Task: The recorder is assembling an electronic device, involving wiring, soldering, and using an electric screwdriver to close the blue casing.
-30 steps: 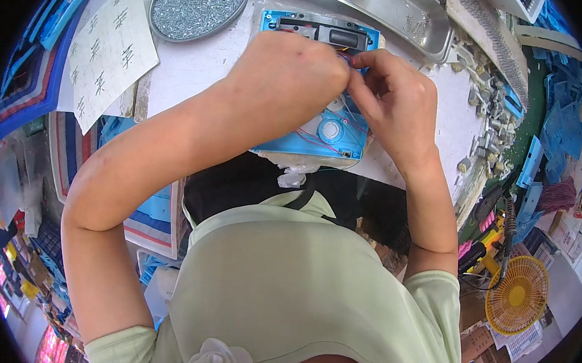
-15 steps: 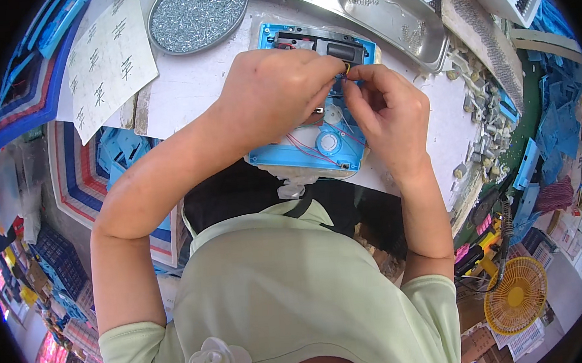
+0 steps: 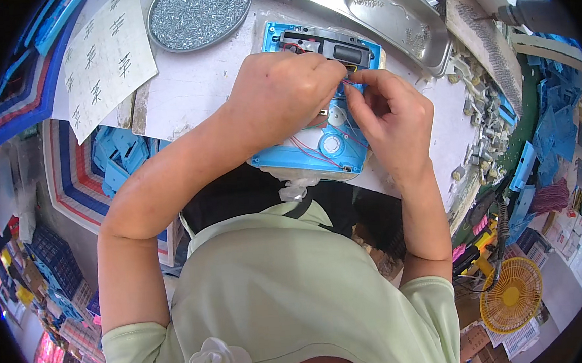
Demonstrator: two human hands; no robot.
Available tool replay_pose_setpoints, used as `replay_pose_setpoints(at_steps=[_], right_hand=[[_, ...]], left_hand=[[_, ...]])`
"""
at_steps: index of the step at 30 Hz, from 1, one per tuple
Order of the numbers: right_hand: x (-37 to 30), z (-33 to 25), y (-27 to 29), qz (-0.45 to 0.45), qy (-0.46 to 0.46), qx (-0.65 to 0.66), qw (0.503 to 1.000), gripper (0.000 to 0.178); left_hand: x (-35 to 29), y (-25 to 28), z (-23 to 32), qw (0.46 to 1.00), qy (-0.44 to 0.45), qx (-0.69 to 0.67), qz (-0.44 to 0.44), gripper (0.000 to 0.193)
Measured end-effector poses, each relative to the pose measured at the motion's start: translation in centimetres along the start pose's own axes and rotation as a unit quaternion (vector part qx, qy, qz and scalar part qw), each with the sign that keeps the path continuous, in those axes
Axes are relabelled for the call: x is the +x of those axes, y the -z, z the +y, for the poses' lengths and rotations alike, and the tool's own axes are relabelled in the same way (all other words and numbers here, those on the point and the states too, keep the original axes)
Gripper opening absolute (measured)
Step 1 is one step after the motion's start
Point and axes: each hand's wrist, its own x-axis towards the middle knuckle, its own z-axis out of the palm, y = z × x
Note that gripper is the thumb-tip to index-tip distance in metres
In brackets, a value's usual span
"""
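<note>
Both hands pinch thin wires over the open blue casing [image 3: 316,154] on the bench [image 3: 190,87].

My left hand [image 3: 285,94] and right hand [image 3: 387,114] each grip red wires [image 3: 350,84]; I judge a hard tug could snap them.

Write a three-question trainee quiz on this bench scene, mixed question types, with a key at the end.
1. True or false: both hands work over the blue plastic housing with thin red wires inside.
2. The round grey dish of small metal screws lies: A) beside the yellow fan, B) at the far edge of the white table, C) on the person's lap.
3. Fill in: the left hand and right hand meet fingertips beside the housing's ____ rectangular module.

Key: 1 true; 2 B; 3 black.
</note>
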Motion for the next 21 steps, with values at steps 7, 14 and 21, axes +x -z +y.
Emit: replay_pose_setpoints(at_steps=[7, 14, 21], right_hand=[[0.3, -0.3, 0.2, -0.002, 0.01, -0.006, 1.0, 0.012], [1.6, -0.7, 1.0, -0.065, 0.101, -0.138, 0.983, 0.009], [3.6, -1.9, 1.6, -0.174, 0.158, -0.236, 0.943, 0.006]], left_hand=[[-0.1, 0.0, 0.0, 1.0, 0.0, -0.005, 0.008, 0.019], [-0.3, 0.6, -0.7, 0.997, 0.002, -0.064, 0.046, 0.022], [-2.1, 1.5, -0.8, 0.988, -0.008, -0.087, 0.127, 0.028]])
